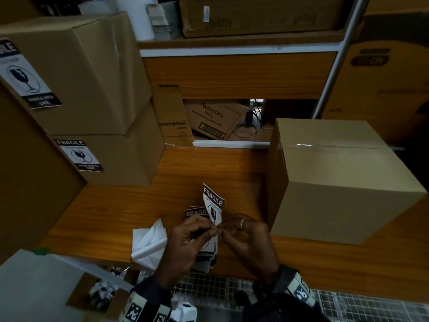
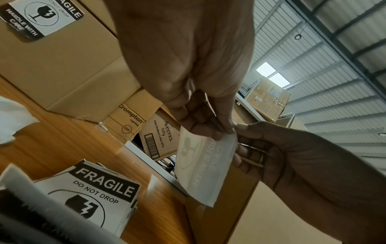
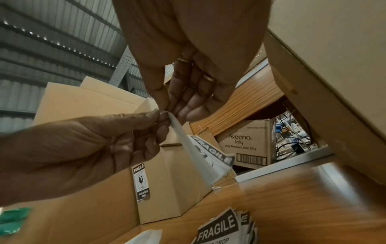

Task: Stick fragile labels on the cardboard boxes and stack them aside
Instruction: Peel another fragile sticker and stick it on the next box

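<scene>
At about nine o'clock from the hands stand two stacked boxes point(image 1: 97, 135), one on top of the other, and each already has a fragile sticker on its side. Just left of the hands, a crumpled white backing paper point(image 1: 148, 245) lies on the counter point(image 1: 116, 212). The left hand point(image 1: 185, 240) and the right hand point(image 1: 248, 238) meet over the front edge of the counter. Both pinch the bottom corner of one fragile label point(image 1: 213, 204), fingertips almost touching. It looks like they are picking the sticker away from its backing. The label stands up tall from the pinch, its long side pointing to twelve o'clock. Under the hands lies a pile of spare labels point(image 1: 204, 252). At about two o'clock sits the plain box point(image 1: 336, 182), taped shut, with no sticker yet. It is near the right hand, so that hand has the shorter reach. Nothing stands between the label and this box.
</scene>
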Available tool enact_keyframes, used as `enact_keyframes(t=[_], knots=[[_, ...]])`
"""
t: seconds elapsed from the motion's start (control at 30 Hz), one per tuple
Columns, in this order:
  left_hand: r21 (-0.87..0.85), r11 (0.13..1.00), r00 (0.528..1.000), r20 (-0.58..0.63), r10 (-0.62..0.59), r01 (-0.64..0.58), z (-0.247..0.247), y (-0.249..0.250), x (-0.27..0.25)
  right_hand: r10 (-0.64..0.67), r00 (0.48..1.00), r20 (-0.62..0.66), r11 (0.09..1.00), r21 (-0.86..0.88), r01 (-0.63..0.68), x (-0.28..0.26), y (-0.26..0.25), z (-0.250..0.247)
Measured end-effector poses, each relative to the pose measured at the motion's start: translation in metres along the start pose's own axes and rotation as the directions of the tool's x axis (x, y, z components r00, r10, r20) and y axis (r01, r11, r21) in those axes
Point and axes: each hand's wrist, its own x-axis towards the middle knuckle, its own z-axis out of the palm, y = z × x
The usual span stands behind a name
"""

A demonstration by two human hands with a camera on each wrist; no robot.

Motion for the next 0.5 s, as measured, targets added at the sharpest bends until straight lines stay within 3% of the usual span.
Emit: enact_keyframes(t=[0.2, 0.5], knots=[[0.039, 0.999, 1.0, -0.019, 0.017, -0.016, 0.003, 0.001, -0.001, -0.06, 0.997, -0.052, 0.997, -0.042, 0.058, -0.001, 0.0, 0.005], [-0.013, 0.993, 0.988, -0.103, -0.116, 0.116, 0.01, -0.004, -0.002, 0.051, 0.998, -0.04, 0.999, 0.006, -0.051, -0.002, 0.01, 0.01]])
